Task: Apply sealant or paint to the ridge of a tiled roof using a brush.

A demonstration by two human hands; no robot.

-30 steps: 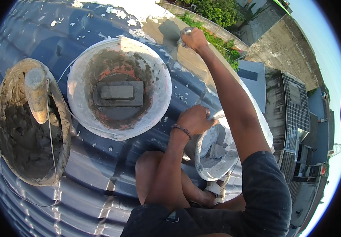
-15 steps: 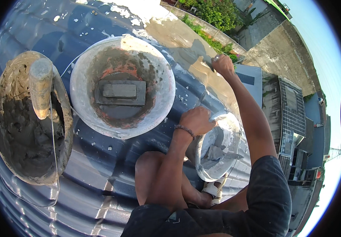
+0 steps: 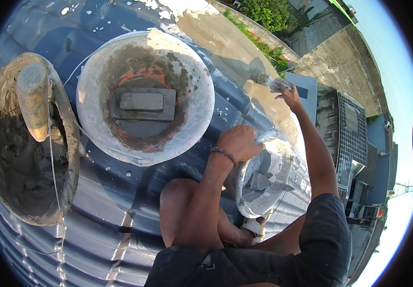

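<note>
My left hand point(image 3: 239, 143), with a beaded bracelet at the wrist, is closed on the rim of a small white bucket point(image 3: 243, 197) beside my legs. Grey paste lies inside that bucket. Reaching far right, my right hand point(image 3: 288, 92) grips the handle of a paintbrush point(image 3: 262, 78). Its grey-stained bristles are at the grey-coated ledge point(image 3: 216, 39) along the roof edge; whether they touch it I cannot tell. A large white bucket point(image 3: 88, 95) stands left of my left hand. In it lies a plastering float point(image 3: 142, 102) with a block-like handle.
At the far left is a mortar-crusted tub point(image 3: 72, 186) of grey mortar with a thick, rounded handle-like piece point(image 3: 32, 98) across it. Dark blue corrugated roofing point(image 3: 106, 210) bears white crumbs. Past the ledge are plants point(image 3: 266, 19) and lower buildings point(image 3: 355, 138).
My right hand has drawn back toward the right and slightly down, bringing the brush into plain sight. The left hand keeps its hold on the small bucket. The view has shifted slightly.
</note>
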